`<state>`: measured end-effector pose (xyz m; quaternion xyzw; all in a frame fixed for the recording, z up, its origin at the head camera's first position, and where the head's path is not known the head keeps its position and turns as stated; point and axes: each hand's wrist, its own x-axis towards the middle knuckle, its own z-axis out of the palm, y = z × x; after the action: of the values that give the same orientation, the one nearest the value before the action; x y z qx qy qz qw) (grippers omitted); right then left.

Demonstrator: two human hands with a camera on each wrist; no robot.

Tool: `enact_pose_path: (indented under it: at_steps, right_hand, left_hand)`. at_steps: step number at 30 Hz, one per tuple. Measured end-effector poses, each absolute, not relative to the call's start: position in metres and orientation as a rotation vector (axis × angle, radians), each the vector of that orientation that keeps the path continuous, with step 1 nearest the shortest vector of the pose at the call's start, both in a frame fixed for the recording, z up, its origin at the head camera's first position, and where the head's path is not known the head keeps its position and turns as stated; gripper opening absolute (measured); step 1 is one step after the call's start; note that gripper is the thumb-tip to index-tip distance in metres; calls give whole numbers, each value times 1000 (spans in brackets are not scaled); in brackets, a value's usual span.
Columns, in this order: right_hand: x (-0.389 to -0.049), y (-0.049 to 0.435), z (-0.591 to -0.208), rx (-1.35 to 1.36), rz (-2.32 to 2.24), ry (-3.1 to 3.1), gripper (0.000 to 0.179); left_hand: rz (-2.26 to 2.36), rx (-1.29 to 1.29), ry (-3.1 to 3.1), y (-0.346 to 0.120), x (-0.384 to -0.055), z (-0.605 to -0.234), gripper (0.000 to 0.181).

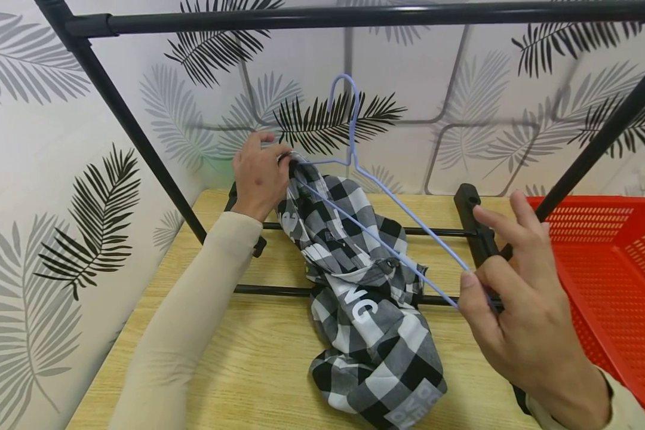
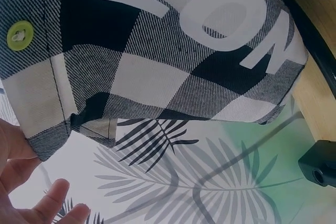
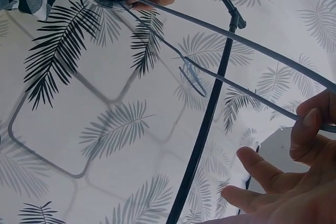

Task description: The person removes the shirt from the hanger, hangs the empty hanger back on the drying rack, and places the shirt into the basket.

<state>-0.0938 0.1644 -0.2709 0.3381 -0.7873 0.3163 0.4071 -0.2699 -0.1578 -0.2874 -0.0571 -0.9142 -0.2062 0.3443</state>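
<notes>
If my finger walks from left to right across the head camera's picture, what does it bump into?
Left hand → checked shirt → right hand → red basket.

Your left arm reaches forward, its left hand pinching. Your right hand sits lower and nearer you, also pinching, its other fingers raised and spread.

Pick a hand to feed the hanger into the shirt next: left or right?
Right, probably: the right hand pinches the hanger at the end away from the shirt, so it could push. The left hand is holding the shirt's edge.
</notes>
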Motion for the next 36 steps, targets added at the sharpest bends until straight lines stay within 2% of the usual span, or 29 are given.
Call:
enact_pose_path:
  at_steps: [36]
  right_hand:
    - [-85, 179, -272, 809, 800, -2045, 42]
  left_hand:
    - [-539, -65, -2455, -166, -271, -298, 19]
